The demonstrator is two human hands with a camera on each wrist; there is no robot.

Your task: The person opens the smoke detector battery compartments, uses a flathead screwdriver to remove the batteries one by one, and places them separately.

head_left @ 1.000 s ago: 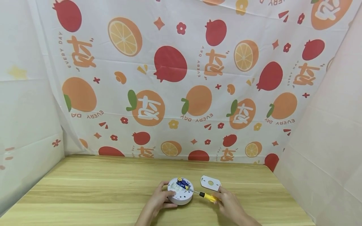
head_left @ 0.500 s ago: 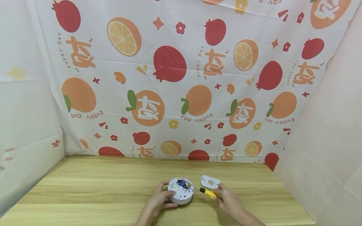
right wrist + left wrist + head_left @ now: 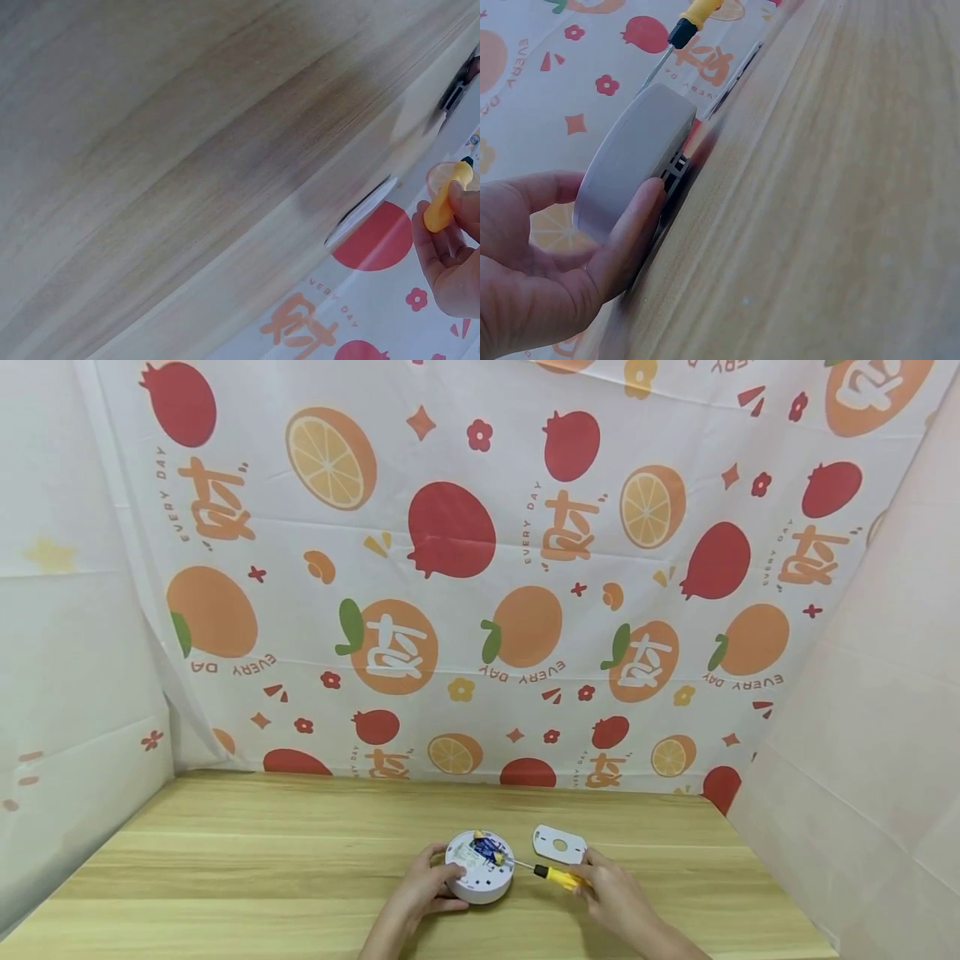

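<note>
The case [image 3: 483, 895] stands between the left hand [image 3: 426, 887] and the screwdriver [image 3: 551, 874], which is in the right hand [image 3: 609, 890]. Batteries [image 3: 489, 848] lie in the case. Behind the screwdriver, the plate [image 3: 545, 842] lies on the table [image 3: 262, 860], before the cloth [image 3: 465, 639].

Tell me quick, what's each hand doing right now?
Left hand: holding the round white device.
Right hand: holding the yellow-handled screwdriver.

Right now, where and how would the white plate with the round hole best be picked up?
Likely by the left end of the white plate, pinched across its two long edges from above: it is thin and lies flat on the table, while the right hand crowds its near right corner.
</note>
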